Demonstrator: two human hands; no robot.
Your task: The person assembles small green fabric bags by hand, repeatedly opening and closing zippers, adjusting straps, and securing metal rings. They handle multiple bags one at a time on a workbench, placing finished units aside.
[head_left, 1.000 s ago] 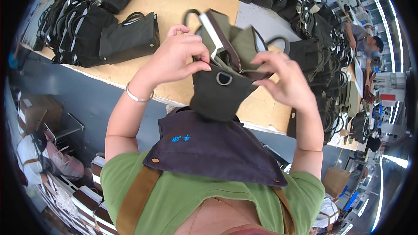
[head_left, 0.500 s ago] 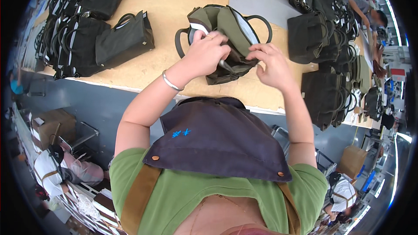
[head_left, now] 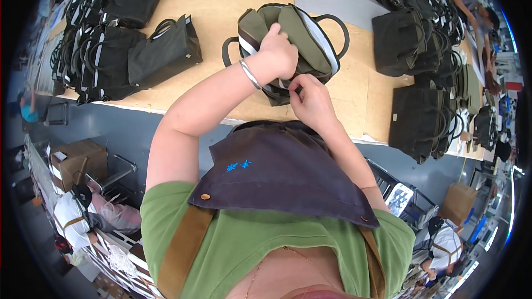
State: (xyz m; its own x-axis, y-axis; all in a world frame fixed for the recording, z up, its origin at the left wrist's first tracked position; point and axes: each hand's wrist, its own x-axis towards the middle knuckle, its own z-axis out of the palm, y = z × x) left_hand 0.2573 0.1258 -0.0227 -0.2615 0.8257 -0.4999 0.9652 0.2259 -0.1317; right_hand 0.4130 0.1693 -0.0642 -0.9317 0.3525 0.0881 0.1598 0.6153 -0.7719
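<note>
Crowded wooden table (head_left: pixel 233 5); hands (head_left: pixel 293 75) seemingly gripping olive bag (head_left: pixel 302 33).

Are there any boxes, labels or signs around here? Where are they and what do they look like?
Cardboard box: brown, open-topped, on the floor at the left below the table.
Second cardboard box: brown, closed, on the floor at the right.
Small tag: pale, tiny, on a black bag at the table's right edge.
Blue stitched mark: small, on the dark apron.

An olive-green bag (head_left: pixel 288 39) with a white-edged lining and dark handles is seen at upper centre on a tan surface (head_left: pixel 233 0), black bags (head_left: pixel 133 22) are stacked at upper left, and a green shirt (head_left: pixel 260 243) lies beneath a dark purple apron (head_left: pixel 277 171).
</note>
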